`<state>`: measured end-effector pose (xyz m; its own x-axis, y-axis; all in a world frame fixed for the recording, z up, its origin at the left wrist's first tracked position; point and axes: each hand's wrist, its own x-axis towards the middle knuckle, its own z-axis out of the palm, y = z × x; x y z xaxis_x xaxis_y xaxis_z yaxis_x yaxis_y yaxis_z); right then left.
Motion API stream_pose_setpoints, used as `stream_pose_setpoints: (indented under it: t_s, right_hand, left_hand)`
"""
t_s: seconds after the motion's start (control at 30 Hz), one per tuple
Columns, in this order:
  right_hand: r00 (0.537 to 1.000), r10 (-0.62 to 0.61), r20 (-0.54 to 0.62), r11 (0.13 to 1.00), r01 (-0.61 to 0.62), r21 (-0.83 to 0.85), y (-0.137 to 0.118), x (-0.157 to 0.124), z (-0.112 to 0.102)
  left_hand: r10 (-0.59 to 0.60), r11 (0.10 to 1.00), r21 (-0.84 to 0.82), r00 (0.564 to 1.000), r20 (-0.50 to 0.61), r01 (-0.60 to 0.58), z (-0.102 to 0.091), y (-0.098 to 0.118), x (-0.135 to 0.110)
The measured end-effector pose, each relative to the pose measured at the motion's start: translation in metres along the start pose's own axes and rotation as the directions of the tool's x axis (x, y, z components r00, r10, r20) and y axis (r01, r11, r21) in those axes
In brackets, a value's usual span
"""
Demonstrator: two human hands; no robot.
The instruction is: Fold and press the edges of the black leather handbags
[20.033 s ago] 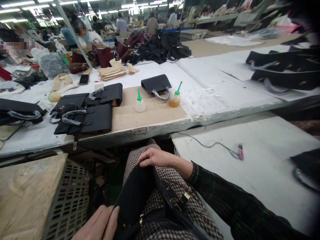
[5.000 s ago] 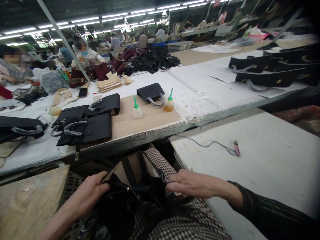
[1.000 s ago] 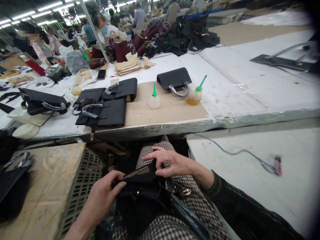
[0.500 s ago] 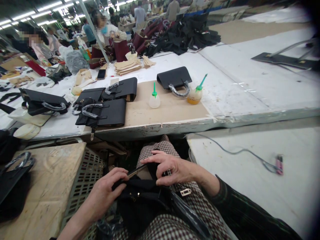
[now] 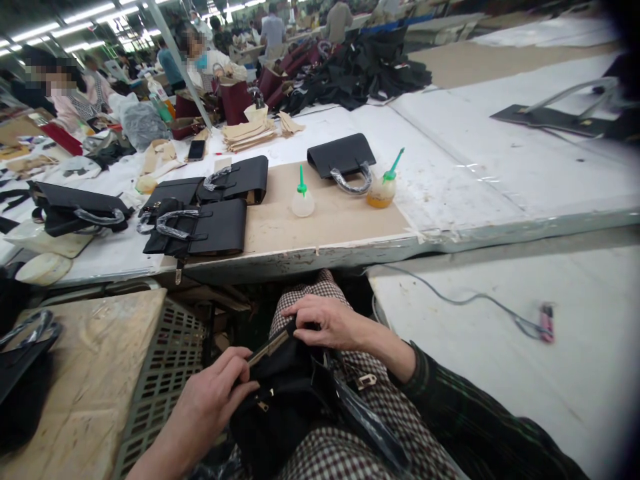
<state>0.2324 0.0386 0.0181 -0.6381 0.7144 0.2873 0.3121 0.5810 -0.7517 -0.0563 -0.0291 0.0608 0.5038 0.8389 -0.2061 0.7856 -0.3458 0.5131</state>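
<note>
A black handbag [image 5: 280,407] lies across my lap on a checked apron [image 5: 325,453], with black lining and a small gold zipper pull showing. My left hand [image 5: 213,393] pinches the left end of its edge, where a tan strip runs along. At the far end of that edge, my right hand [image 5: 327,323] grips the bag between thumb and fingers. A plastic-wrapped handle [image 5: 373,420] hangs at the bag's right side, near a gold metal clasp piece [image 5: 367,381]. The fingertips of both hands are partly hidden by the bag.
Black handbag pieces [image 5: 215,227] with wrapped handles lie on the white table ahead. Two glue bottles with green nozzles stand there, one clear [image 5: 303,200], one amber [image 5: 383,190]. A plastic crate [image 5: 163,373] is at left; a pink-handled tool [image 5: 547,323] with a cord is at right.
My right hand has moved from above the bag's edge to a grip on it. The edge is lifted and stretched straighter between both hands, showing more of the tan strip.
</note>
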Motion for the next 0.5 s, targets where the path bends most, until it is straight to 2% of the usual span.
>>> stream_pose_setpoints:
  t_s: [0.2, 0.33, 0.5]
  right_hand:
    - [0.998, 0.027, -0.062, 0.999, -0.025, 0.024, 0.006, -0.002, 0.006]
    - [0.995, 0.032, -0.094, 0.994, -0.021, 0.109, 0.005, -0.006, 0.004]
    - [0.994, 0.025, -0.11, 0.978, -0.002, 0.208, 0.003, -0.01, -0.002]
  left_hand:
    - [-0.07, 0.989, -0.141, 0.992, -0.108, 0.055, 0.002, 0.007, -0.005]
    - [-0.079, 0.982, -0.185, 0.982, -0.174, 0.047, 0.007, 0.007, -0.006]
    - [-0.115, 0.969, -0.24, 0.973, -0.202, 0.065, 0.007, 0.008, -0.004]
